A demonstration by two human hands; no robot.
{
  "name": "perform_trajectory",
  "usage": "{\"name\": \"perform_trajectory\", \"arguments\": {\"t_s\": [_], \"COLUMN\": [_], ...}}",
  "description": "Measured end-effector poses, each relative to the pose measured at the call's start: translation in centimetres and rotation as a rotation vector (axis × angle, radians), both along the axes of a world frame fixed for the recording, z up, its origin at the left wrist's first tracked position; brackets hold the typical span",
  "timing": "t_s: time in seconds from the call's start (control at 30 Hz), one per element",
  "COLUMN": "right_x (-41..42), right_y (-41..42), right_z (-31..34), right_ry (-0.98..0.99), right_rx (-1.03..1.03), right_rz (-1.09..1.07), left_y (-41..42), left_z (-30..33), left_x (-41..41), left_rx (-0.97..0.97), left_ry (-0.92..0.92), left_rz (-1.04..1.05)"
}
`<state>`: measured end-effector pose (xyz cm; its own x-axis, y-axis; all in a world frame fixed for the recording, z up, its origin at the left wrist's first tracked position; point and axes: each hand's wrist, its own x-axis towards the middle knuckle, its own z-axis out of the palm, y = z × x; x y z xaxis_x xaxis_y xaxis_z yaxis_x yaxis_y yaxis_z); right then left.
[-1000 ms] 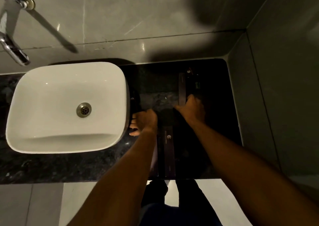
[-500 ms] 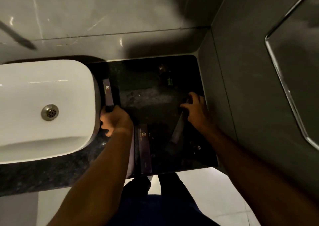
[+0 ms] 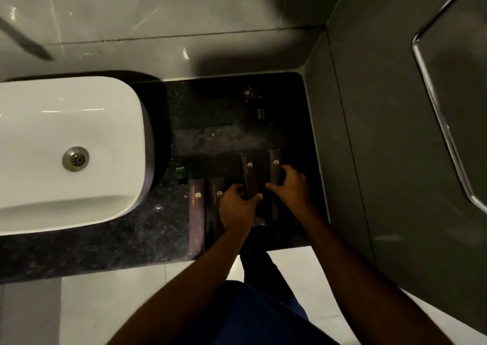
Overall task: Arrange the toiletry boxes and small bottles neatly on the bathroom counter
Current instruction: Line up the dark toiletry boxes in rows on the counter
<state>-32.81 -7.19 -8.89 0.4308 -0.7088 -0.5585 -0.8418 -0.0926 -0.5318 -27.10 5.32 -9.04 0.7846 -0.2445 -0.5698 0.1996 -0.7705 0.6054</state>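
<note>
Four long dark boxes lie lengthwise on the black stone table (image 3: 147,228), right of the white sink (image 3: 66,154). The outer left box (image 3: 196,218) and second box (image 3: 217,197) sit parallel and close together near the front edge. The left hand (image 3: 237,207) is clamped on the lower part of the third box (image 3: 249,176), which leans a little off the line. The right hand (image 3: 288,186) is closed around the fourth box (image 3: 274,168), thumb at its inner edge. The step appears to be squaring these two with the row. To do it well: slide rather than lift, swing the third box until its long edge runs parallel to its neighbours, then draw both toward the front so the near ends match and the gaps are even. One small bottle (image 3: 181,174) stands by the sink; another bottle (image 3: 260,113) and a small box (image 3: 249,94) sit at the back, well apart. Light is poor there, so their exact shape is uncertain.
</note>
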Motion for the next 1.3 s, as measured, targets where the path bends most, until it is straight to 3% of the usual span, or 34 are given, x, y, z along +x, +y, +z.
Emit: {"name": "perform_trajectory", "arguments": {"t_s": [0.2,0.63,0.9,1.0,1.1,1.17,1.3], "right_x": [-1.6,-2.3,-1.7,-2.8,-5.4,-7.1,-9.2], "right_y": [0.9,1.6,-1.2,-2.6,-2.2,-1.2,0.1], "right_z": [0.2,0.1,1.4,1.7,1.9,1.9,1.4], "right_ry": [0.078,0.06,0.021,0.073,0.344,0.45,0.473], "right_rx": [0.005,0.026,-0.095,-0.184,-0.123,-0.059,-0.041], "right_rz": [0.211,0.168,0.043,0.032,0.228,0.274,0.242], "left_y": [0.7,1.4,4.1,4.8,4.2,3.7,3.2], "left_z": [-0.2,-0.2,2.6,1.8,1.6,1.8,1.3], "left_x": [-1.2,-2.4,4.7,9.6,12.6,13.6,14.7], "left_rx": [0.038,0.069,-0.161,0.034,0.335,0.391,0.402], "left_ry": [0.013,0.075,-0.073,-0.175,-0.089,-0.029,-0.049], "left_rz": [-0.024,-0.099,0.178,0.142,-0.026,-0.086,-0.158]}}
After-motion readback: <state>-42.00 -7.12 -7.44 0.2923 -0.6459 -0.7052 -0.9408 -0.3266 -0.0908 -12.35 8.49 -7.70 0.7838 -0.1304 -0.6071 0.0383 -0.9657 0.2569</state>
